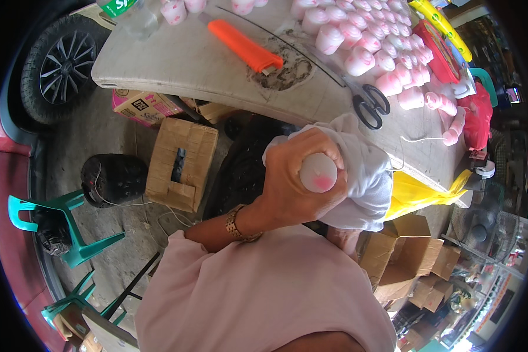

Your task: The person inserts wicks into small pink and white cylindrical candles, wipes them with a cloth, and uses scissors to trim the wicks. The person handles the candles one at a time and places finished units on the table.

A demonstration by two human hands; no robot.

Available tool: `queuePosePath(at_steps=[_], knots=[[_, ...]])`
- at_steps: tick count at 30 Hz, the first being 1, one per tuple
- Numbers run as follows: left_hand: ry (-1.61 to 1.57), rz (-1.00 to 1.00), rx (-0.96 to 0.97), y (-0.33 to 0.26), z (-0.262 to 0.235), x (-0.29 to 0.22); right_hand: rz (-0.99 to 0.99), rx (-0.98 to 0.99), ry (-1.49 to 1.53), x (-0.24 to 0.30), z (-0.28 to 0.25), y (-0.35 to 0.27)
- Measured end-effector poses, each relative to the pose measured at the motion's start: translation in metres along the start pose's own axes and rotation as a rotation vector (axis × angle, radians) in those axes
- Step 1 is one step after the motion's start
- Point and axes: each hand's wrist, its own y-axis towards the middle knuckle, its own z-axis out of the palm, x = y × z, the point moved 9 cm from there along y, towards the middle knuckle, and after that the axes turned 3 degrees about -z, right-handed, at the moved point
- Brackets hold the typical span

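Observation:
My left hand [299, 176], with a gold-coloured watch [234, 223] on its wrist, is closed around a small white candle [318, 172]. The candle's round end faces up and carries a pink patch. A pale grey-white cloth [366, 193] hangs beside and behind that fist, below the table's edge. My right forearm [345, 239] shows just under the cloth; the fingers of that hand are hidden by it. On the table, black-handled scissors [371, 107] lie at the near edge, and many pink-and-white candles [358, 61] stand in rows behind them.
An orange-handled cutter [243, 46] and a thin dark rod [293, 47] lie on the pale table [176, 64]. A yellow plastic bag [419, 196] hangs at its right edge. Cardboard boxes [182, 158] stand on the floor, with a green chair [79, 229] and a car wheel [67, 67] at left.

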Motion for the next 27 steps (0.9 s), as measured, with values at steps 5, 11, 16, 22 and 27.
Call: queuePosePath(at_steps=[5, 11, 16, 22, 27], knots=[[0.256, -0.072, -0.034, 0.000, -0.013, 0.007, 0.089, 0.090, 0.022, -0.017, 0.000, -0.011], [0.315, -0.052, 0.029, 0.004, -0.011, 0.015, 0.062, 0.346, -0.125, 0.003, -0.004, -0.032], [0.014, -0.259, 0.146, -0.005, -0.009, 0.029, -0.133, 0.611, -0.380, 0.023, -0.001, -0.004], [-0.096, -0.406, 0.108, -0.019, -0.027, 0.041, -0.154, 0.925, -0.575, 0.031, 0.004, 0.014], [-0.277, -0.452, 0.121, -0.019, -0.021, 0.046, -0.057, 0.877, -0.712, 0.031, -0.033, 0.050]])
